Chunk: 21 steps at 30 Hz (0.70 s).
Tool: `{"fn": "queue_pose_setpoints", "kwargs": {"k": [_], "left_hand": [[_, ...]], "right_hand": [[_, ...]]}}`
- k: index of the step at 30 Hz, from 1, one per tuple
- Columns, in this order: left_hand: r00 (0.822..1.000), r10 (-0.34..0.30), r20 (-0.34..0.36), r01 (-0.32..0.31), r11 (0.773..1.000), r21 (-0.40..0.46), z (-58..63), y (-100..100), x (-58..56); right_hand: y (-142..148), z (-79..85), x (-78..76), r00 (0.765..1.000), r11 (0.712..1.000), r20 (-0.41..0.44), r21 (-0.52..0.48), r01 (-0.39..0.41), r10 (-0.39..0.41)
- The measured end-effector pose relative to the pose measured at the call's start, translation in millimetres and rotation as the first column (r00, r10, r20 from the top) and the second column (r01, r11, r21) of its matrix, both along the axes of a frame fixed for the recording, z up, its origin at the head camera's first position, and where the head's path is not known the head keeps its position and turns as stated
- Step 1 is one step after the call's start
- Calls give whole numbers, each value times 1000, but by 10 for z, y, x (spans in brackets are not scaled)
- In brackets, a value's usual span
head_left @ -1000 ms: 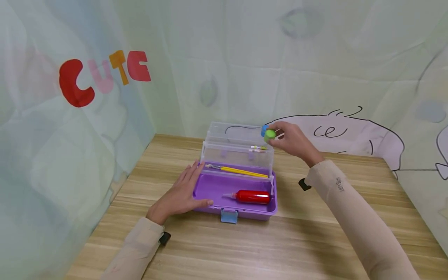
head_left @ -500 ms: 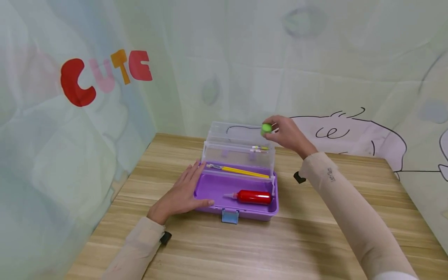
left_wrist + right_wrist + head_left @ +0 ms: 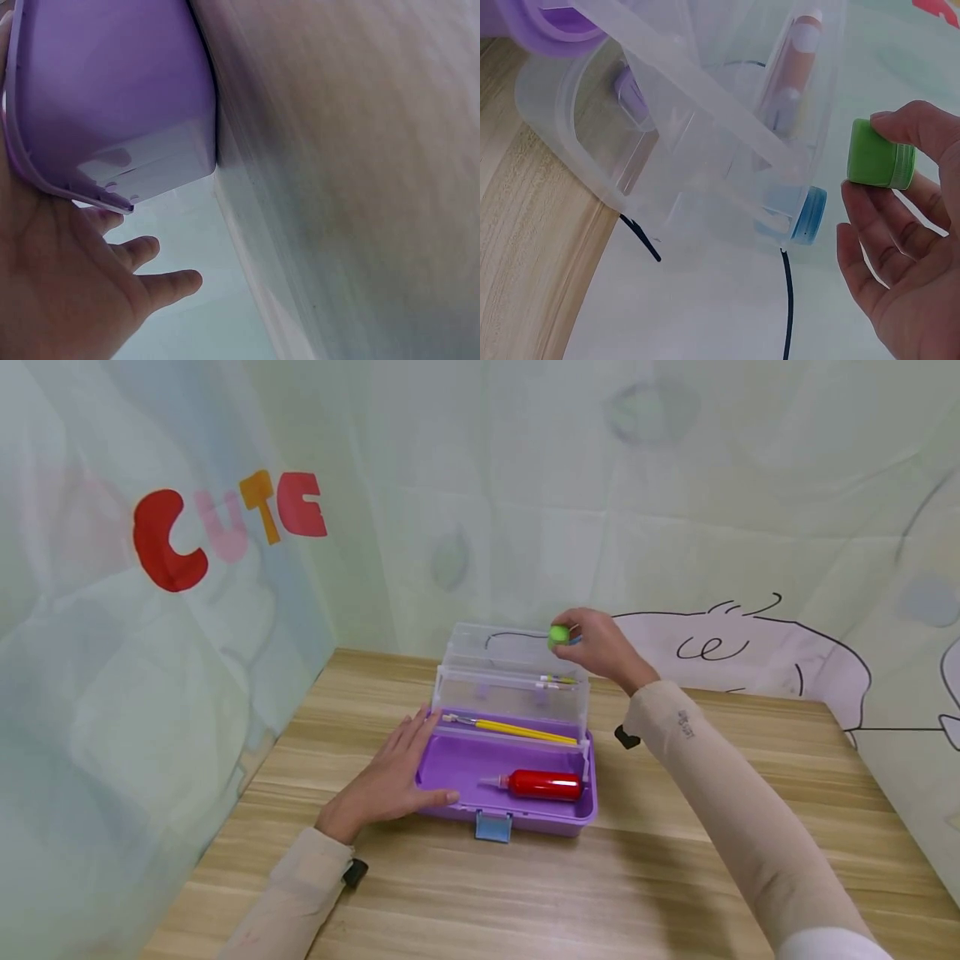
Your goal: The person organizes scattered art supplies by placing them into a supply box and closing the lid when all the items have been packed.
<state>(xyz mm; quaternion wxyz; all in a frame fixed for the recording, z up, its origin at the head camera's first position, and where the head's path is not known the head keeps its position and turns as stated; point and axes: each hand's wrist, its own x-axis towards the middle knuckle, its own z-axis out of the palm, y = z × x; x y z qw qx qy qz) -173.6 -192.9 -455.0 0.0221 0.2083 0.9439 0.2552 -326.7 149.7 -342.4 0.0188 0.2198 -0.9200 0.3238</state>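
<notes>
My right hand [image 3: 600,643] pinches a small green lidded jar [image 3: 874,154] between thumb and fingers, above the clear upper tier of the purple box [image 3: 450,764]. A blue jar [image 3: 810,216] stands at the end of that tier, close beside the green one in the right wrist view. At the box's left end, my left hand [image 3: 386,781] rests on the rim, fingers extended and thumb along the front edge. Inside the purple base lies a red squeeze bottle [image 3: 543,785] with a pointed nozzle. Yellow-handled paintbrushes [image 3: 525,729] lie in the lower clear tray.
Slim white and yellow-green items [image 3: 558,679] show in the upper clear tier. A blue latch [image 3: 492,827] hangs down at the box's front. The wooden table [image 3: 420,902] meets printed cloth walls [image 3: 487,485] at its back and sides.
My right hand has moved left with the green jar, over the upper tier. The blue jar, seen behind it a second ago, is now mostly hidden in the head view. The left hand stays put.
</notes>
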Motion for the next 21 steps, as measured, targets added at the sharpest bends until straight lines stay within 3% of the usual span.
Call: {"fn": "queue_pose_setpoints", "kwargs": {"k": [21], "left_hand": [[1000, -8, -19, 8, 1000, 5, -17, 14, 5]], "right_hand": [[-63, -123, -168, 995, 989, -63, 125, 85, -78]]}}
